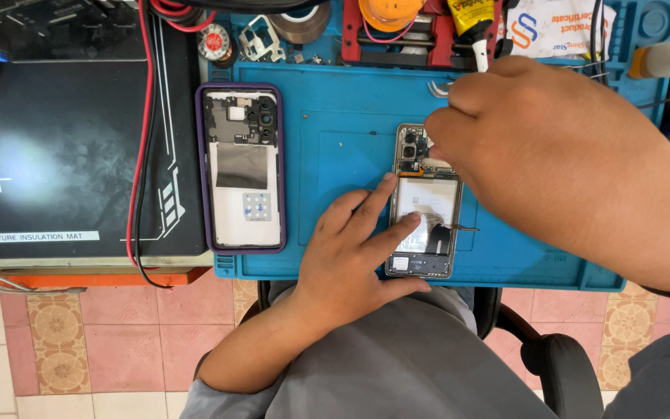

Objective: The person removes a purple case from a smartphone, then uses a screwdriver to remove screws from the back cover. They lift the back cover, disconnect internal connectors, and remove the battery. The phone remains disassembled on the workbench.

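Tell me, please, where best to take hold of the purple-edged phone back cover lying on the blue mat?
Probably by its two long purple edges, from above: the purple-edged phone back cover lies flat, inside up, on the blue mat, apart from both hands, its sides free.

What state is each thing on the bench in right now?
Opened phone: back off, battery exposed, flat on the blue mat.
Left hand: fingers pressing on the phone's battery.
Right hand: closed on a thin tool at the phone's top end.
Back cover in purple case: detached, inside up, left of the phone.
Tape roll: lying at the mat's top edge.
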Demonstrator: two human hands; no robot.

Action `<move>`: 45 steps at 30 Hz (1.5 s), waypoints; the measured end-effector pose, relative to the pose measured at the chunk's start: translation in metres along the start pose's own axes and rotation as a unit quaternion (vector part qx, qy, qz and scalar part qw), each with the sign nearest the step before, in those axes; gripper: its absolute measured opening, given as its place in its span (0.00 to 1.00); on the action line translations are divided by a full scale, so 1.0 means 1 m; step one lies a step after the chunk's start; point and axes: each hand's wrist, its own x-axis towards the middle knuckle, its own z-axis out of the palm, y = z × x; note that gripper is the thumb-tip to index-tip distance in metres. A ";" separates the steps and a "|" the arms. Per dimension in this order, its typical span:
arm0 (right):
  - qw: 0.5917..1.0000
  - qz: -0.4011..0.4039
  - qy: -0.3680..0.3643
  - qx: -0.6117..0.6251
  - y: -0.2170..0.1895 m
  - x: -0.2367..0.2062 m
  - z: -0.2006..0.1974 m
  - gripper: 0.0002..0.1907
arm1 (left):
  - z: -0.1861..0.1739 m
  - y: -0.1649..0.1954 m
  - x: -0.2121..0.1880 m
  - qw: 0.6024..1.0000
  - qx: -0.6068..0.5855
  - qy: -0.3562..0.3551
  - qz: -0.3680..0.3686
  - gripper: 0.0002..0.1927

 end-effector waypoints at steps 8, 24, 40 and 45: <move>0.994 -0.012 -0.020 -0.104 0.000 0.001 0.002 0.09 | 0.000 -0.001 0.001 1.000 0.004 0.005 0.007 0.39; 0.990 -0.010 -0.090 -0.105 -0.001 0.007 -0.003 0.08 | -0.001 0.000 0.002 1.000 0.002 0.005 0.008 0.39; 0.989 0.040 -0.132 -0.045 0.001 0.004 -0.006 0.13 | 0.000 -0.001 0.001 1.000 0.002 -0.001 0.008 0.39; 1.000 -0.022 -0.014 0.000 0.000 0.001 -0.006 0.19 | 0.000 0.000 0.001 1.000 0.004 0.004 0.007 0.39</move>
